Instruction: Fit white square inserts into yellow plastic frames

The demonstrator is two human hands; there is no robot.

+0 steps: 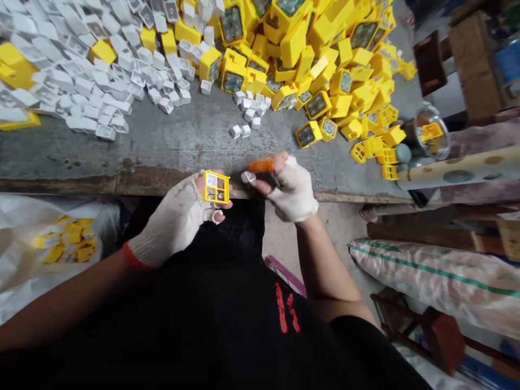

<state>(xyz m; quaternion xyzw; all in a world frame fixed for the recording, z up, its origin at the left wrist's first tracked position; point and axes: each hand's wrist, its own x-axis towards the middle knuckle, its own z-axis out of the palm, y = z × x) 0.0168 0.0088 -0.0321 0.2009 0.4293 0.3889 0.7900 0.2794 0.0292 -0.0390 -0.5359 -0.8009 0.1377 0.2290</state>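
My left hand [179,214], in a white fingerless glove with a red cuff, holds a small yellow frame [216,187] with a four-part grid near the table's front edge. White pieces show in at least the left part of the grid. To the right, my right hand [290,187], gloved in white with an orange cover on one finger, pinches a small white piece [248,177] between finger and thumb. The two hands are apart. Beyond them a small cluster of white pieces [255,105] lies on the table.
White blocks [81,81] are heaped on the grey table [170,135] at the left, yellow blocks [333,70] at the right. A clear container [430,130] stands at the right end. A bag [69,238] with yellow and white pieces is at lower left.
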